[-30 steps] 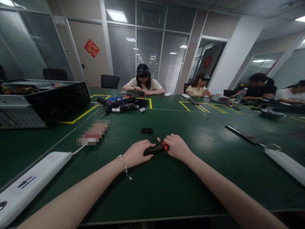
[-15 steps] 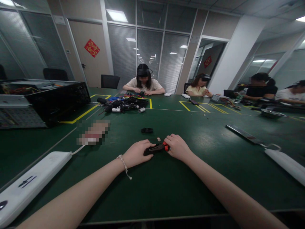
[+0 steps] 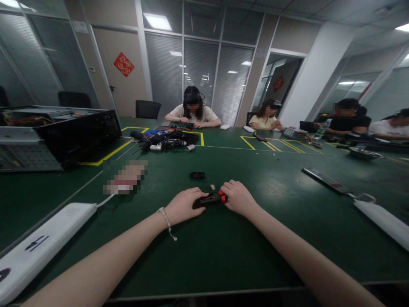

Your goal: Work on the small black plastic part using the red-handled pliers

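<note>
Both my hands rest on the green table around a small black and red tool. My left hand is closed over its black end, a thin bracelet on that wrist. My right hand is closed on its red end. A tiny pale piece lies just beyond the tool. Farther out sits a small black part.
A white power strip lies at the near left, another at the right with a flat dark bar. An open computer case stands far left. A heap of parts sits mid-table. Several people work at the far side.
</note>
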Demonstrator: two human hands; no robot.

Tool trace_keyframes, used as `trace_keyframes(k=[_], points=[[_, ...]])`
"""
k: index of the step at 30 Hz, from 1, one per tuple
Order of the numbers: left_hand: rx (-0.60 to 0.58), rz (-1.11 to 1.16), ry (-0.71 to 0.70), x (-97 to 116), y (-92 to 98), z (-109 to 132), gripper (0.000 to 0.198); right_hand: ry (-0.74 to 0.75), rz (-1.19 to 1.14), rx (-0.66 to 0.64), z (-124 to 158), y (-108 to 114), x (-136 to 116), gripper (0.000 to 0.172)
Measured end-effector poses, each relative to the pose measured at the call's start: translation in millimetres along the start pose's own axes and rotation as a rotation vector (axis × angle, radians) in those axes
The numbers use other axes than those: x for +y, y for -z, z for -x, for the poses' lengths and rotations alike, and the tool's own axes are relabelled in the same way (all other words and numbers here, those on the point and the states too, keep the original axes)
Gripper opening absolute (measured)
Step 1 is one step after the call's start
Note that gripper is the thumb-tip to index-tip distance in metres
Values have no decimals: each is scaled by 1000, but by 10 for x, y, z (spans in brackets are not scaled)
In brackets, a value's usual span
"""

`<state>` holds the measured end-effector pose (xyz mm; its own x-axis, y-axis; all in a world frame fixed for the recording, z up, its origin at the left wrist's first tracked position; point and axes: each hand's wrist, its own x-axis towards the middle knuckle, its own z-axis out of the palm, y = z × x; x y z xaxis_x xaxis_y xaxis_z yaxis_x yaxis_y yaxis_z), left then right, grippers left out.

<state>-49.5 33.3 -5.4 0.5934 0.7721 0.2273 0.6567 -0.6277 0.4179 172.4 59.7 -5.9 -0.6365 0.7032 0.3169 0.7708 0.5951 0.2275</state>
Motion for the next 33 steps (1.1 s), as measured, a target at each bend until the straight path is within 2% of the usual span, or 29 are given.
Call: trace_keyframes(k=[19, 33], points=[[-32, 23, 22, 18, 30, 4, 41, -8, -6, -14, 4, 26, -5, 11], [-14, 15, 3, -2, 11, 2, 41, -2, -1, -10, 7, 15, 3, 12]])
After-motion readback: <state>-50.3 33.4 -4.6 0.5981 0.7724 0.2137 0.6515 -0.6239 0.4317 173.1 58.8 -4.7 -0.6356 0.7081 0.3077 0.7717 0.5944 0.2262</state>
